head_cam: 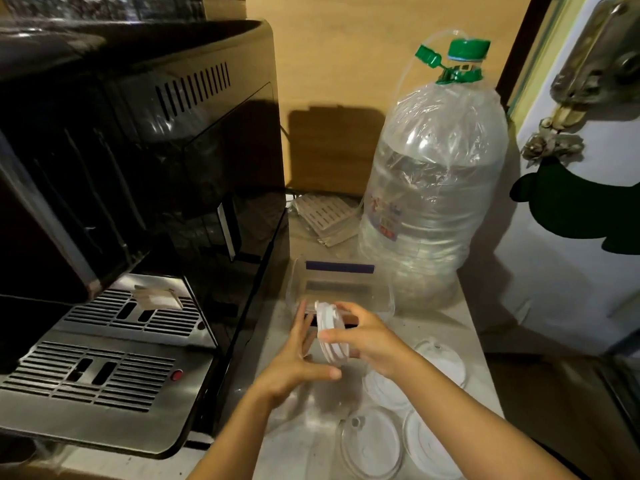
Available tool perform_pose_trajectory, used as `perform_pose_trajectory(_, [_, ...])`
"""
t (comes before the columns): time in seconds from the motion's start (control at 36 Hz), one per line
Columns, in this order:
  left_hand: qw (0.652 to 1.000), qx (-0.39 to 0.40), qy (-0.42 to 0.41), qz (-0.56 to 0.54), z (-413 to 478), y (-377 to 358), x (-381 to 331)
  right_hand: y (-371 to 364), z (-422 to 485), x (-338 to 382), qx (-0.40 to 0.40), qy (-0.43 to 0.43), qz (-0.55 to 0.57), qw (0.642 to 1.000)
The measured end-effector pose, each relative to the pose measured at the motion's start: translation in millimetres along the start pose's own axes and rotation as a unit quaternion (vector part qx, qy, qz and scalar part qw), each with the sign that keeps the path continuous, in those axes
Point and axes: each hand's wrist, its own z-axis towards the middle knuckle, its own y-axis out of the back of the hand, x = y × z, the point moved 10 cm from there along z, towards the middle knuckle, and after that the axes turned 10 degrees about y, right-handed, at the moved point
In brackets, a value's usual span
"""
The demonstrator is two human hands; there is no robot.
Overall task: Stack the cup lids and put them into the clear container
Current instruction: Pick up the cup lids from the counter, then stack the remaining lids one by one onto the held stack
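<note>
Small stack of white cup lids (331, 336), on edge, pinched at the rim between right hand (372, 339) and left hand (294, 363), both closed on it, just above the near end of the clear container (381, 289). Thin moulded plastic by the look: light, springy, slick, likely to fan apart or crack if squeezed flat. Best held by the rims, thumb against fingers. More lids (372, 445) loose on the counter (301, 448) nearby, beside the coffee machine (138, 168) and water bottle (433, 188).
</note>
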Motion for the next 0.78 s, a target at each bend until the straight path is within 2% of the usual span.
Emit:
perform_pose_trajectory(0.17, [0.997, 0.07, -0.033, 0.003, 3, -14, -33, -9, -8, 3, 0.01, -0.041, 0.05, 0.998])
perform_pose_trajectory(0.33, [0.997, 0.073, -0.032, 0.008, 4, -16, -33, -8, -14, 4, -0.012, -0.056, 0.028, 0.998])
perform_pose_trajectory(0.47, [0.997, 0.068, -0.016, -0.041, 7, -16, -23, -9, -18, 5, -0.019, -0.058, 0.009, 0.998])
perform_pose_trajectory(0.64, [0.993, 0.061, -0.014, -0.102, 8, -7, -15, -2, -20, 3, 0.009, -0.055, -0.002, 0.998])
perform_pose_trajectory(0.72, [0.985, 0.063, -0.003, -0.163, 8, -1, -10, 25, -18, 5, -0.025, -0.037, -0.03, 0.999])
perform_pose_trajectory(0.78, [0.982, 0.062, 0.001, -0.179, 7, 1, -8, 52, -17, 6, -0.066, -0.014, -0.1, 0.993])
